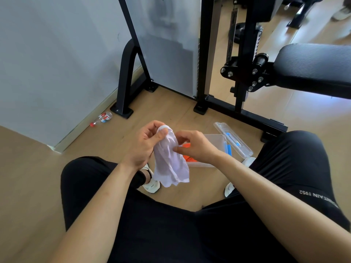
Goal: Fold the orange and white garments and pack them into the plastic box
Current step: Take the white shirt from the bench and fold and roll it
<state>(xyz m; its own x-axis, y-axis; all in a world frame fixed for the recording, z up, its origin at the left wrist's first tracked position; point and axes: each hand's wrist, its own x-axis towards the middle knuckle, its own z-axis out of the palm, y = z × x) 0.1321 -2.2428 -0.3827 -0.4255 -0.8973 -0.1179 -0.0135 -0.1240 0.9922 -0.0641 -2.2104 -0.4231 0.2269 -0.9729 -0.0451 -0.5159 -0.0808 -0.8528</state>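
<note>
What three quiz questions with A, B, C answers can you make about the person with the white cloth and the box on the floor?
1. Where is the orange garment?
A. In the plastic box
B. On the black padded bench
C. Over a knee

2. What colour is the garment held up in the hands?
A. Blue
B. White
C. Green

3. How is the box's lid?
A. Shut on the box
B. Missing
C. Open, tipped back behind the box

Answers:
1 A, orange cloth shows inside the clear box on the floor.
2 B, the white garment hangs from the left hand, which pinches its top, with the right hand at its side.
3 C, the clear lid leans away from the box's far right edge.
</note>
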